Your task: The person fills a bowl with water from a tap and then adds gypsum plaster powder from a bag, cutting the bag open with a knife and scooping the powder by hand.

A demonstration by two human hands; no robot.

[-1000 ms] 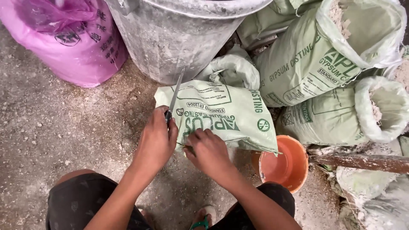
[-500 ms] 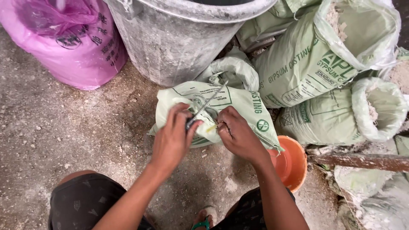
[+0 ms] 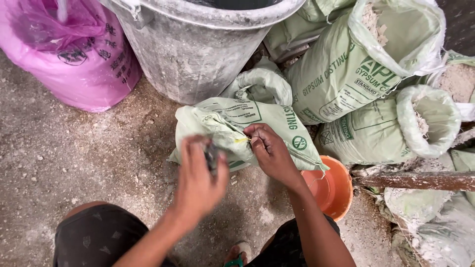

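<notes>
The blade once raised over the green sack (image 3: 257,121) is now withdrawn, gripped in the blurred left hand (image 3: 200,175), while the cut edge is pinched by the right hand (image 3: 269,151), suggesting opening has begun.

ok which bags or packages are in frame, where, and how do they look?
Sealed pale-green sack: centre, lying flat, green print; right hand pinches its edge.
Pink plastic bag: top left, bulging, dark print.
Open pale-green sacks: right, rolled tops, whitish powder inside.

Dusty concrete floor (image 3: 74,163) bears sacks (image 3: 247,123), grey bucket (image 3: 198,49).
</notes>
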